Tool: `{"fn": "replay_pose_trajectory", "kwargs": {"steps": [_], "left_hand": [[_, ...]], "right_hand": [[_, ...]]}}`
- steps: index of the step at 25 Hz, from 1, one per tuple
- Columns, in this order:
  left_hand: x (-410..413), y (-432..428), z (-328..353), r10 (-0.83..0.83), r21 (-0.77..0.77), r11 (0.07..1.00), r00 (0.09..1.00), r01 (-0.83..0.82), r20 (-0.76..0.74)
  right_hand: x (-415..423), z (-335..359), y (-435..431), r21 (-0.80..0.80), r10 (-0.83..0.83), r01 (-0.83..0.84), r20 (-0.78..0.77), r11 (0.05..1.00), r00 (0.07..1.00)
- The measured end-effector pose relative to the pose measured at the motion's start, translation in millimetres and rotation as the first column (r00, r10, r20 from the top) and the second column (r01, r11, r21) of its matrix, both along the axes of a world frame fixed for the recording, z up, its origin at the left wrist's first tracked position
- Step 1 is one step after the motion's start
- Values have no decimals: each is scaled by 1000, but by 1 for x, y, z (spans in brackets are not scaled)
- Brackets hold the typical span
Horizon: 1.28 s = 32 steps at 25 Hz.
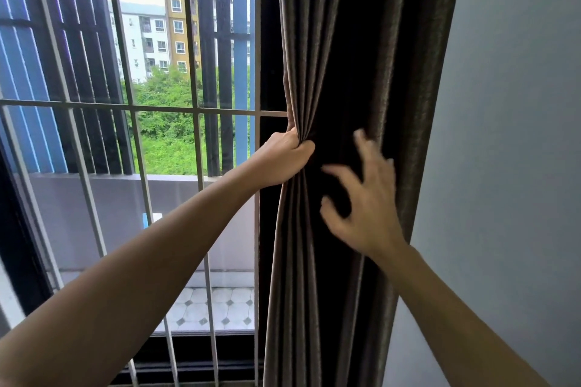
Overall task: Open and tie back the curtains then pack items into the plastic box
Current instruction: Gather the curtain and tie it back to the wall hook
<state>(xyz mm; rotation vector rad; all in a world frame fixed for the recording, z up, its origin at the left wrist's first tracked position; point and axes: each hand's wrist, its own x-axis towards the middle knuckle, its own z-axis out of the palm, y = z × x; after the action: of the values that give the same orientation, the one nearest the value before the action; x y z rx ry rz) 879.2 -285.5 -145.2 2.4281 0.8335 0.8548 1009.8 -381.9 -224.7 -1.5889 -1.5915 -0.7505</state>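
Note:
A dark brown curtain hangs in folds at the right side of the window, gathered against the grey wall. My left hand grips the bunched left edge of the curtain at mid height, pinching the folds together. My right hand is in front of the curtain just right of the left hand, fingers spread and blurred, holding nothing. No tie-back and no plastic box are in view.
The window with a white metal grille fills the left. Behind it are a balcony with tiled floor, dark slats, trees and buildings. A plain grey wall stands right of the curtain.

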Motion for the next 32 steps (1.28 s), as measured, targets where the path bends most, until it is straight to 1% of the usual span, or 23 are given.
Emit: {"fn": "replay_pose_trajectory", "kwargs": {"steps": [1, 2, 4, 5, 7, 11, 14, 18, 23, 25, 28, 29, 31, 32], "left_hand": [[0, 0, 0, -6, -7, 1000, 1000, 6, 3], [0, -1, 1, -10, -13, 1000, 1000, 10, 10], [2, -1, 1, -21, -24, 999, 1000, 21, 15], [2, -1, 1, -26, -25, 999, 1000, 26, 12], [4, 0, 0, -23, -28, 999, 1000, 23, 10], [4, 3, -1, -9, -19, 1000, 1000, 10, 24], [5, 5, -2, -19, -29, 999, 1000, 20, 23], [5, 6, -2, -17, -22, 1000, 1000, 17, 17], [7, 0, 1, -52, -61, 997, 998, 53, 19], [9, -4, 1, -54, -64, 996, 998, 56, 31], [11, -10, 2, -102, -110, 988, 992, 110, 74], [11, -11, 3, -115, -111, 986, 991, 122, 69], [13, -10, 3, -109, -60, 992, 994, 110, 18], [13, -7, 3, -93, -36, 995, 996, 93, -1]], "right_hand": [[2, 8, 0, 75, -33, 40, -98, 996, 995], [3, 15, 3, 74, -34, 48, -179, 996, 983], [3, 21, 10, -89, 21, -48, -282, 995, 959], [2, 18, 12, -156, 53, -102, -291, 983, 955], [-1, 0, 13, -229, 104, -171, -281, 958, 954], [-17, -38, 4, -249, 185, -271, -320, 930, 929], [-21, -47, -2, -263, 188, -290, -354, 920, 916], [-22, -49, -7, -266, 191, -297, -362, 917, 912], [-20, -52, -5, -336, 200, -338, -382, 879, 902], [-21, -57, -3, -325, 200, -339, -392, 883, 898], [-26, -65, -5, -324, 197, -347, -417, 880, 887], [-27, -68, -6, -340, 198, -359, -425, 869, 883], [-25, -71, -8, -381, 204, -389, -442, 839, 873], [-22, -68, -10, -401, 207, -388, -425, 830, 881]]}}
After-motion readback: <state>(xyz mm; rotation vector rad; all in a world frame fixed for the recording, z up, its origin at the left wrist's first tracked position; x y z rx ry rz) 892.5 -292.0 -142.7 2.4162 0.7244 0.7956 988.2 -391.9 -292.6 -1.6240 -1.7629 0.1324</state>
